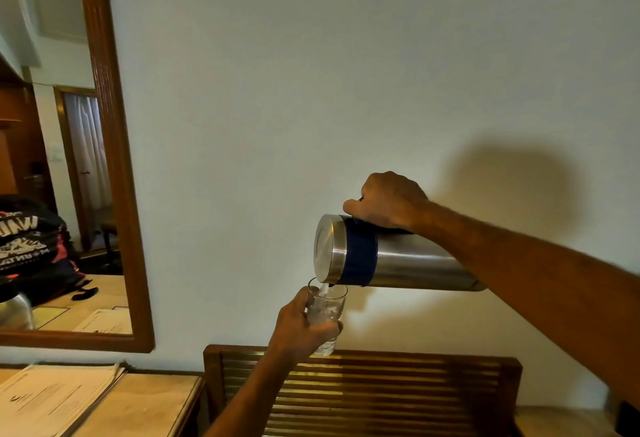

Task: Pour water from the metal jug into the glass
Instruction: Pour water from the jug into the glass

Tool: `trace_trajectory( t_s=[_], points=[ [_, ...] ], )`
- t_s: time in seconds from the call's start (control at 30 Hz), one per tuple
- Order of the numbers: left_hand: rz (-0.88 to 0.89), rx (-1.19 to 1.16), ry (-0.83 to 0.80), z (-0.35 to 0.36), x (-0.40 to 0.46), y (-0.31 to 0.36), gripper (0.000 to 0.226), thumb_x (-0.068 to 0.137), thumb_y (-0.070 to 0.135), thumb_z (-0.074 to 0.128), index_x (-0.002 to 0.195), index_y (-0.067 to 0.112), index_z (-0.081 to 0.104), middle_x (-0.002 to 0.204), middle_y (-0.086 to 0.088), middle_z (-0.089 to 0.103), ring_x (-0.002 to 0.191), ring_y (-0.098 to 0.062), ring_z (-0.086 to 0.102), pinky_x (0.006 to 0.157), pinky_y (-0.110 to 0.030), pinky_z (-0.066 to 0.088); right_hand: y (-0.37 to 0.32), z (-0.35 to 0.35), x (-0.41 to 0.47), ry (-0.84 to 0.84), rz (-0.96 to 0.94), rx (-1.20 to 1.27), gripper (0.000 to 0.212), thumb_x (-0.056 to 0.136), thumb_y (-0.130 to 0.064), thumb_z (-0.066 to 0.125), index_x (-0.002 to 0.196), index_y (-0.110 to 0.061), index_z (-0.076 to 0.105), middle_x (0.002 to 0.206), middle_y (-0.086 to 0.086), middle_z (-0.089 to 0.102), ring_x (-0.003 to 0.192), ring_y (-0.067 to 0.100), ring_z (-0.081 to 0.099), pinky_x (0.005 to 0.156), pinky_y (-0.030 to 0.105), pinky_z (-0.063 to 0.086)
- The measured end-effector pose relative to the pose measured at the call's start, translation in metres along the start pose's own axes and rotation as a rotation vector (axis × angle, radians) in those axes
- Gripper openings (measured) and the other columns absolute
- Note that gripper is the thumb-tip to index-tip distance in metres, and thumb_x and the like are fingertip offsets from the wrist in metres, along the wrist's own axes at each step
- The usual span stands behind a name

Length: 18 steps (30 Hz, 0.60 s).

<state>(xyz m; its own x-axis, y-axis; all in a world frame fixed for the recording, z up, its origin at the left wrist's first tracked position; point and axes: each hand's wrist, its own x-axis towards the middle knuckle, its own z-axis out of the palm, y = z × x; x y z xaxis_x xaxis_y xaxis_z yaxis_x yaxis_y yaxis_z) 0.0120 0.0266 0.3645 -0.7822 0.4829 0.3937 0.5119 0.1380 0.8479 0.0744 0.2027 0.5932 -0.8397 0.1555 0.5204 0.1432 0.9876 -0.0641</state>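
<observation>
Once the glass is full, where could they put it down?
The bare wooden tabletop at lower left, between the stack of papers and the slatted wooden rack, looks free. The papers cover the table's left part. Both hands are busy: left hand holds the glass, right hand the metal jug.

We cannot see the jug's (408, 260) handle under our right hand (391, 202), and our forearm covers its base. Our left hand (301, 327) hides the glass's (327, 312) near side. The papers' (52, 398) print is too small to read.
</observation>
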Motion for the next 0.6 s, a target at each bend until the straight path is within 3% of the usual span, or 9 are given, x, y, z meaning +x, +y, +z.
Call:
trace_trajectory(
  t_s=[0.37,0.47,0.6],
  points=[
    [-0.021,0.015,0.013,-0.006,0.001,-0.004,0.061,0.059,0.047,0.079,0.113,0.044,0.049,0.106,0.015,0.063,0.09,-0.017,0.067,0.064,-0.016,0.058,-0.001,0.008,0.003,0.004,0.032,0.042,0.047,0.064,-0.061,0.046,0.051,-0.017,0.058,0.049,-0.001,0.058,0.051,0.018,0.056,0.051,0.027,0.042],
    [-0.026,0.0,0.024,-0.007,0.0,-0.003,0.061,0.059,0.047,0.078,0.113,0.043,0.05,0.105,0.014,0.064,0.089,-0.018,0.068,0.063,-0.017,0.058,0.0,0.008,0.0,-0.009,0.061,0.09,0.049,0.062,-0.06,0.045,0.054,-0.015,0.062,0.052,0.0,0.061,0.053,0.02,0.059,0.055,0.032,0.05],
    [-0.009,-0.003,0.027,-0.008,0.0,-0.003,0.063,0.06,0.047,0.078,0.117,0.04,0.052,0.107,0.013,0.065,0.091,-0.018,0.067,0.066,-0.019,0.06,0.012,0.012,-0.009,0.02,0.14,0.212,0.041,0.061,-0.054,0.055,0.046,-0.017,0.062,0.048,-0.002,0.061,0.052,0.02,0.059,0.054,0.031,0.049]
  ],
)
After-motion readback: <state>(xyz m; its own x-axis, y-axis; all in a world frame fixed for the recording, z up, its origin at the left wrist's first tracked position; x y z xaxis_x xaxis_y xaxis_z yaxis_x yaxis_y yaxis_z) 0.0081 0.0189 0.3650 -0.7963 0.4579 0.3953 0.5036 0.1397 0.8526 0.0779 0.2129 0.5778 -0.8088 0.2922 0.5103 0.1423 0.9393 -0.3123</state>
